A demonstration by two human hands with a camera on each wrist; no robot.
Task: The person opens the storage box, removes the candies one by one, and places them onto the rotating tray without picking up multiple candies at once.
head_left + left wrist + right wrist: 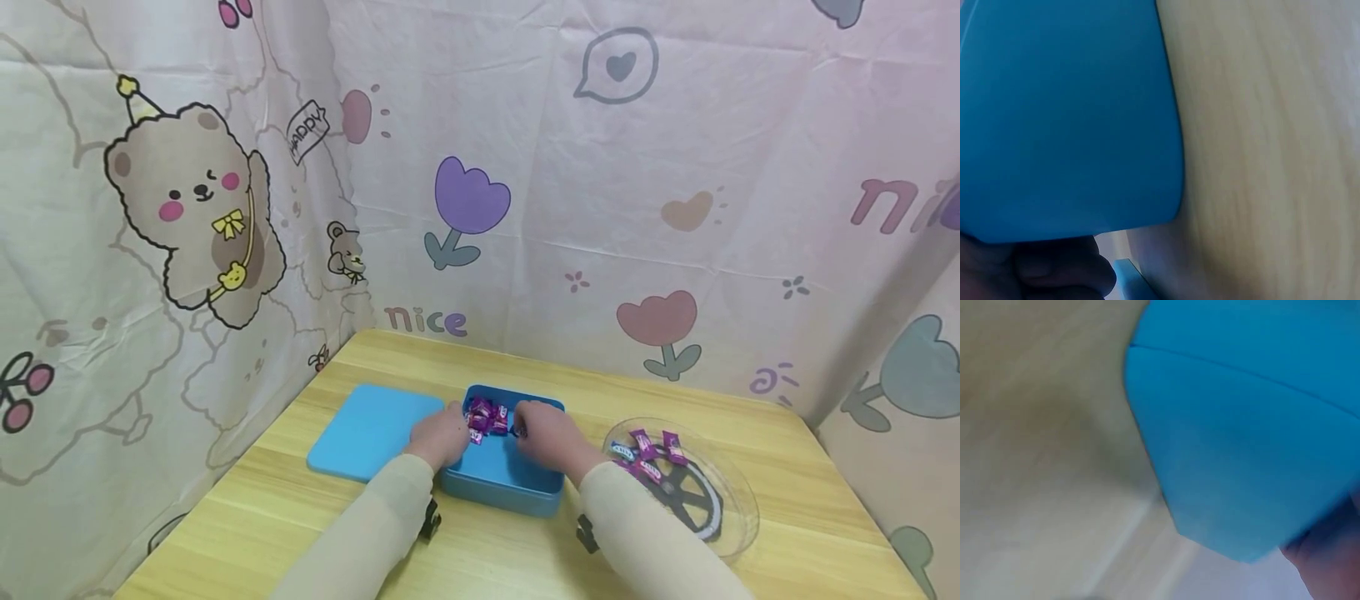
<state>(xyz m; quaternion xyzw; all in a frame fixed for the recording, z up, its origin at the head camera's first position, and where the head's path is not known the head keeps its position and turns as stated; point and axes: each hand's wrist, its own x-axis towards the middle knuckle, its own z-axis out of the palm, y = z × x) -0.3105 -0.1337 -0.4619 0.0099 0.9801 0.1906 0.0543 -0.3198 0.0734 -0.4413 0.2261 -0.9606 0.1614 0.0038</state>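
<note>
A blue box [498, 496] stands with its top off, and several purple wrapped candies [480, 414] lie in its far left part. My left hand [441, 435] grips the box's left wall, its fingers at the rim; in the left wrist view curled fingers [1066, 269] show beside the blue wall. Over the right side of the box my right hand [551, 435] reaches in with fingers bent down, pinching what looks like a small dark-wrapped candy [516, 432], mostly hidden by the fingers. The right wrist view shows the box's outer wall [1235, 450] with part of that hand at the edge.
A flat blue lid [367, 433] lies on the wooden table left of the box. To the right, a clear round plate [742, 508] holds several purple candies [672, 447] and a blue one [622, 451]. Patterned curtains [540, 208] hang behind and at both sides.
</note>
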